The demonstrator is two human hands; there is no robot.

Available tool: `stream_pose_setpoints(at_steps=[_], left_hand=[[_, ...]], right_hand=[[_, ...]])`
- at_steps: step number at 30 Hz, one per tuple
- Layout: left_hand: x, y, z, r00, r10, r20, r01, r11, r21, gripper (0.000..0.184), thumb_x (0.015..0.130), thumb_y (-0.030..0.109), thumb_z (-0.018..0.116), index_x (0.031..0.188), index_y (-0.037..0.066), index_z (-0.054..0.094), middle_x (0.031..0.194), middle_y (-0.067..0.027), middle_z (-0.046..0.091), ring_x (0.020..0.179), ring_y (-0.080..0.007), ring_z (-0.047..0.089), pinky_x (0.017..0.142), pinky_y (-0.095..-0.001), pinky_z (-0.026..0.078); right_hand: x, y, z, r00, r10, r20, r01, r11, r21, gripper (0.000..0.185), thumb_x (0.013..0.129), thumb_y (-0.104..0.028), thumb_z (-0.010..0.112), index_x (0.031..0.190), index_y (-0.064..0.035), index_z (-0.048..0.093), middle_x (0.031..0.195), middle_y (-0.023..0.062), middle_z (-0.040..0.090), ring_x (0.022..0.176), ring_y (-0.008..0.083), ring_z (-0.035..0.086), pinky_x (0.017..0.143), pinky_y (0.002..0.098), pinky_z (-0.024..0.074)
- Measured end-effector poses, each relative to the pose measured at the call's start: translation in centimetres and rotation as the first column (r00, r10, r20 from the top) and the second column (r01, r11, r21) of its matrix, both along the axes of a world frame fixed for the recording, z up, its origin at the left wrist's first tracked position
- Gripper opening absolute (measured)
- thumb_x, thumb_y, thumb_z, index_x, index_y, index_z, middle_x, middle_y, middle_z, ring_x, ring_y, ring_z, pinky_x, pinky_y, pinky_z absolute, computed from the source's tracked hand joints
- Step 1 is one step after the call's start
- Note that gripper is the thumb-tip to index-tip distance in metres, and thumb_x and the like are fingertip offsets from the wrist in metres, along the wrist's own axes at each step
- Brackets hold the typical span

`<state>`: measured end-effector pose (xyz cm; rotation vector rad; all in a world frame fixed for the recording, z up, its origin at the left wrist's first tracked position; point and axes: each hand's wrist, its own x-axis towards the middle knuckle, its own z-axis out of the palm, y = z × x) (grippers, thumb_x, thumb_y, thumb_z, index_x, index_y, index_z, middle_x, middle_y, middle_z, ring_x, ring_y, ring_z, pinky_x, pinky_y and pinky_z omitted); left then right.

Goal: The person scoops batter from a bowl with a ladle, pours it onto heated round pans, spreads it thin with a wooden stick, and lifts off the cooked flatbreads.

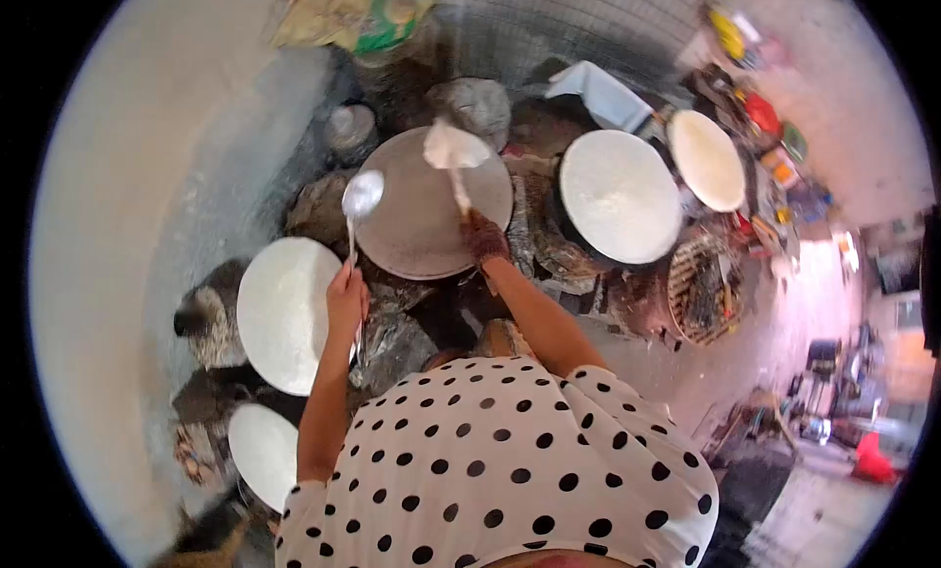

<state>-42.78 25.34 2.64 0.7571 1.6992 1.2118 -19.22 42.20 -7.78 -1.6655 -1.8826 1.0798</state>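
Observation:
My left hand (348, 298) is closed round the long handle of a metal ladle (364, 193), its round bowl raised over the left rim of a wide brown round pan (417, 220). My right hand (484, 241), dark-patterned or covered at the fingers, grips the handle of a tool with a broad, pale, floppy-looking head (454, 146). That head is over the far part of the pan; motion blurs it, and I cannot tell whether it touches the surface. A white round pan or lid (286, 313) lies just left of my left hand.
More white round surfaces lie at the lower left (263, 455) and on a dark pot (619, 196) to the right. Beyond are a cream disc (708, 161), a pale blue tray (600, 96) and a slatted basket (691, 294). A wall (147, 225) curves along the left.

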Motion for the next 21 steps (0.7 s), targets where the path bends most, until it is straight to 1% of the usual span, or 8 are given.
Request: stream_pose_setpoints(at_steps=[1,3,7,9,15,17,20,21], left_hand=[[0.3,-0.8,0.0,1.000,-0.011,-0.007,0.010,1.000,-0.010,0.040,0.100,0.017,0.041,0.138,0.007,0.043,0.056,0.0028,0.038,0.039,-0.0054,0.035,0.035,-0.0219,0.031],[0.7,-3.1,0.6,0.998,-0.021,0.056,0.021,1.000,-0.003,0.039,0.100,0.018,0.040,0.137,0.006,0.043,0.056,0.0027,0.039,0.038,-0.0054,0.034,0.035,-0.0210,0.031],[1.4,-5.9,1.4,0.979,0.030,0.201,-0.023,0.999,-0.038,0.038,0.100,0.019,0.040,0.134,0.005,0.045,0.057,0.0034,0.038,0.039,-0.0048,0.033,0.035,-0.0197,0.029],[1.1,-6.4,-0.9,0.954,0.038,0.298,-0.037,0.999,-0.010,0.037,0.100,0.019,0.040,0.133,0.004,0.046,0.057,0.0035,0.038,0.039,-0.0048,0.033,0.035,-0.0195,0.029],[1.5,-7.0,-1.5,0.920,0.066,0.387,-0.067,0.998,-0.011,0.037,0.099,0.024,0.045,0.131,0.005,0.047,0.057,0.0039,0.037,0.039,-0.0056,0.034,0.034,-0.0202,0.029],[1.9,-7.0,-1.0,0.895,0.082,0.438,-0.087,0.996,-0.009,0.041,0.099,0.025,0.044,0.136,0.007,0.042,0.058,0.0036,0.039,0.041,-0.0059,0.033,0.037,-0.0227,0.030],[3.4,-7.0,0.8,0.905,0.129,0.406,-0.139,0.990,-0.005,0.042,0.099,0.025,0.044,0.137,0.007,0.041,0.058,0.0031,0.038,0.040,-0.0063,0.033,0.037,-0.0233,0.031],[3.7,-7.1,0.7,0.905,0.146,0.400,-0.158,0.987,-0.005,0.042,0.099,0.025,0.044,0.137,0.007,0.041,0.058,0.0031,0.038,0.040,-0.0063,0.033,0.037,-0.0233,0.031]], right_hand=[[0.4,0.8,-0.3,0.999,0.032,0.035,-0.035,0.996,0.083,0.054,0.086,-0.036,0.058,0.132,-0.0089,0.050,0.124,0.0130,0.059,0.116,0.0333,0.054,0.098,0.0385,0.0423],[2.4,1.3,1.1,0.966,-0.048,-0.256,-0.003,0.980,-0.197,0.054,0.087,-0.036,0.056,0.133,-0.0105,0.048,0.126,0.0116,0.058,0.116,0.0336,0.054,0.097,0.0400,0.0427],[3.5,1.4,-4.8,0.958,-0.047,0.284,0.058,0.998,-0.028,0.051,0.092,-0.039,0.046,0.136,-0.0143,0.045,0.127,0.0132,0.055,0.114,0.0315,0.055,0.096,0.0397,0.0430],[1.5,2.0,-4.6,0.943,-0.010,0.333,0.041,0.996,-0.084,0.051,0.092,-0.041,0.045,0.135,-0.0144,0.045,0.125,0.0143,0.057,0.113,0.0316,0.055,0.096,0.0394,0.0428],[0.9,5.6,-3.8,0.975,0.134,-0.178,-0.165,0.971,-0.173,0.046,0.086,-0.038,0.053,0.123,-0.0115,0.058,0.129,0.0129,0.055,0.115,0.0345,0.053,0.099,0.0429,0.0415],[4.0,4.4,3.7,0.984,0.165,0.068,-0.161,0.985,-0.061,0.046,0.087,-0.037,0.052,0.126,-0.0125,0.055,0.128,0.0122,0.055,0.114,0.0319,0.055,0.097,0.0427,0.0430],[5.3,5.6,-3.1,0.848,-0.028,-0.528,-0.089,0.977,-0.195,0.049,0.089,-0.038,0.050,0.130,-0.0131,0.049,0.131,0.0120,0.053,0.115,0.0311,0.054,0.096,0.0427,0.0442],[4.4,5.8,-3.1,0.980,0.113,-0.164,-0.130,0.987,-0.097,0.050,0.089,-0.040,0.049,0.133,-0.0152,0.046,0.131,0.0123,0.052,0.115,0.0314,0.054,0.095,0.0426,0.0447]])
